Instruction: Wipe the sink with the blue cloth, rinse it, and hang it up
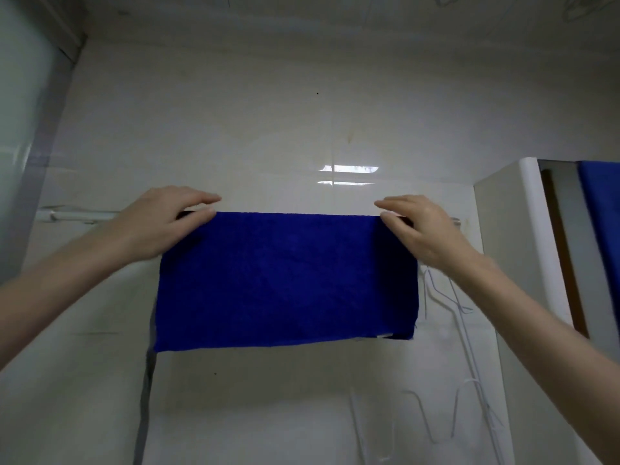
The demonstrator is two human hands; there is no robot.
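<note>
Holding the blue cloth (pixel 285 276) at its two top corners, already draped over the rail (pixel 77 216) on the tiled wall and hanging flat in front. Pinching the one corner with the left hand (pixel 161 223) and the other with the right hand (pixel 426 229), thumbs in front, fingers nearly straight and close together over the fold. Probably light, soft and limp, perhaps damp, so likely to slide off if hanging uneven; best to take hold along the top edge and pull both sides level. Just beside the right edge, white wire hangers (pixel 459 303); further right, a white cabinet (pixel 503 246). Nothing seen between the hands and the rail.
</note>
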